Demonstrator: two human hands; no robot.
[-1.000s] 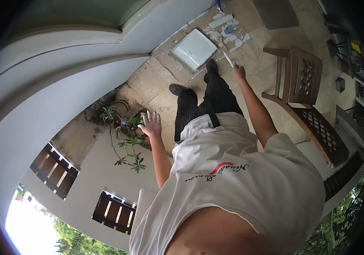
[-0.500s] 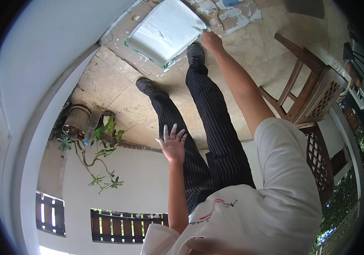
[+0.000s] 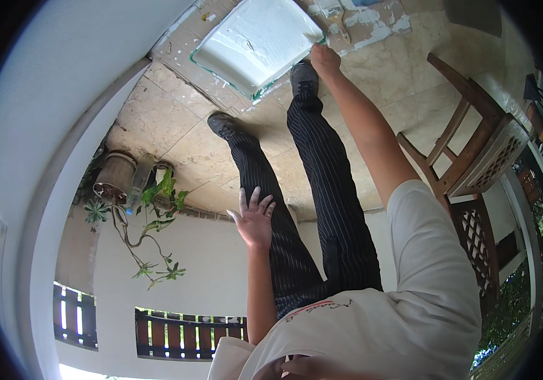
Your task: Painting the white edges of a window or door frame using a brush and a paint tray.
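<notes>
My left hand (image 3: pixel 254 218) is raised over my left thigh, palm showing, its fingers spread and smeared with white at the tips. It holds nothing. My right hand (image 3: pixel 325 58) is closed at the near right corner of a large white paint tray (image 3: pixel 224 75) with a green-stained rim. A pale tip shows just beyond the fist at the tray's edge, but what I grip is too small to make out. White paint covers the tray's inside.
A paintbrush (image 3: pixel 342 28) lies on paint-spattered cardboard (image 3: pixel 379 24) right of the tray. My shoes (image 3: pixel 305 77) stand just before the tray. At right is a wooden chair (image 3: pixel 458 136); potted plants (image 3: pixel 114 177) stand at left by the low wall (image 3: pixel 202 253).
The whole view has shifted a little, so the tray and chair appear farther right. My right hand stays closed at the tray's corner; my left hand remains spread.
</notes>
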